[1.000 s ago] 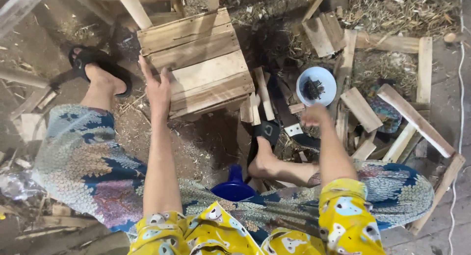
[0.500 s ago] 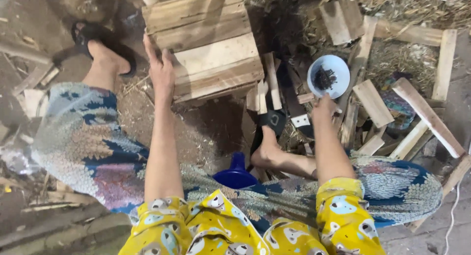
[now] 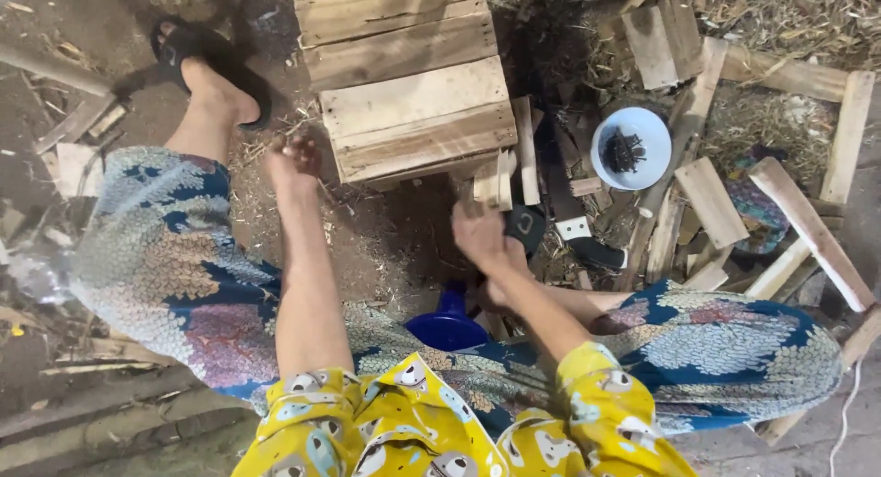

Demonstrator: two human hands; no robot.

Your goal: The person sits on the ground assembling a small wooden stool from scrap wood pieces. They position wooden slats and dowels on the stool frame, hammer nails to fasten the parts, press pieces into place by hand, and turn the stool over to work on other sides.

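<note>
I sit low on the dirt floor with a slatted wooden crate [image 3: 413,101] in front of me. My left hand [image 3: 294,160] hovers by the crate's near left corner with its fingers curled under and nothing visible in it. My right hand [image 3: 479,234] is closed, knuckles up, just below a few short wooden slats [image 3: 503,176] that lean at the crate's near right corner. Whether that hand holds anything is hidden. A white bowl [image 3: 653,128] with dark nails in it stands to the right of the slats.
Loose boards [image 3: 716,202] and offcuts lie scattered at the right over straw. A dark strap-like object with a white tag [image 3: 571,222] lies beside my right foot's black sandal [image 3: 528,224]. A blue plastic thing [image 3: 447,328] sits between my legs. My left foot [image 3: 216,91] rests far left.
My left hand came off the crate top, drew back to its near corner and curled. My right hand moved left from near the nail bowl to the leaning slats.
</note>
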